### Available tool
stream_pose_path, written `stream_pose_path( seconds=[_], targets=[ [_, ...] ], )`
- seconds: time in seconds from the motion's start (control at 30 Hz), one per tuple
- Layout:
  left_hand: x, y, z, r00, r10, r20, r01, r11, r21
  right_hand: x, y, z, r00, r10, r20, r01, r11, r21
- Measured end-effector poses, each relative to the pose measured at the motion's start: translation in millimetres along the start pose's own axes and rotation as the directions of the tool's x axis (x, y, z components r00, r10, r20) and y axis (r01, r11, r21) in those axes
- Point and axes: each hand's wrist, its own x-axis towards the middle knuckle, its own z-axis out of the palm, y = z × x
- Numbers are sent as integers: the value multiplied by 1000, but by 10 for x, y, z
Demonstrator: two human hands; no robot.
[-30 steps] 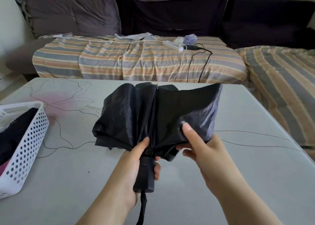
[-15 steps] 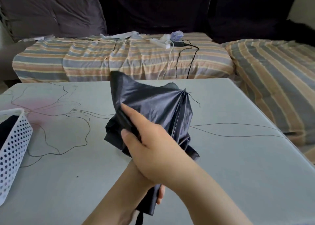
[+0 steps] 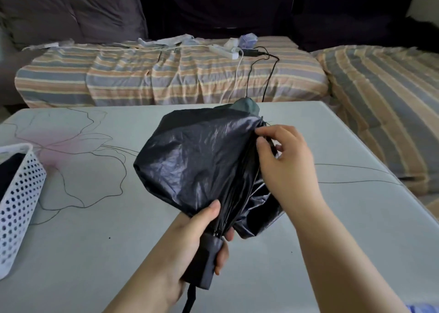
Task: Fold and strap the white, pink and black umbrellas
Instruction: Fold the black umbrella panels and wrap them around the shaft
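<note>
The black umbrella (image 3: 197, 163) is collapsed, its loose shiny canopy bunched above the grey table (image 3: 95, 253). My left hand (image 3: 197, 236) grips its dark handle near the bottom, thumb up against the fabric. My right hand (image 3: 282, 160) is at the canopy's right side, its fingers pinching a fold of fabric by the ribs. A black wrist cord hangs from the handle toward the frame's lower edge. The white and pink umbrellas are not to be seen as such.
A white perforated basket (image 3: 21, 201) with dark contents stands at the table's left edge. Behind the table runs a sofa with a striped cover (image 3: 166, 80), a white power strip (image 3: 223, 51) and cables on it. A second striped cushion (image 3: 389, 103) is on the right.
My right hand has moved from across the canopy's left side to its right side, and the canopy has turned and spread out toward the left. My left hand keeps holding the handle.
</note>
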Motion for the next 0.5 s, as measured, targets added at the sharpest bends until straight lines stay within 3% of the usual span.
stream_pose_path(
  seconds=[0.13,0.27,0.4,0.43,0.5],
  targets=[
    [-41,24,30,999,-36,13,36,999,7,113,83,-55,999,31,9,-32,997,70],
    [-93,37,70,996,-37,79,40,999,-34,287,129,-219,983,178,-36,-163,953,254],
    [-56,1,31,995,-74,73,75,997,-19,314,130,-276,941,315,123,-324,739,590],
    [-55,5,28,993,-91,71,92,996,-13,325,136,-261,941,324,97,-317,749,582],
    [-52,4,34,993,-95,75,97,995,-21,340,141,-221,952,307,-9,-282,888,364]
  ],
)
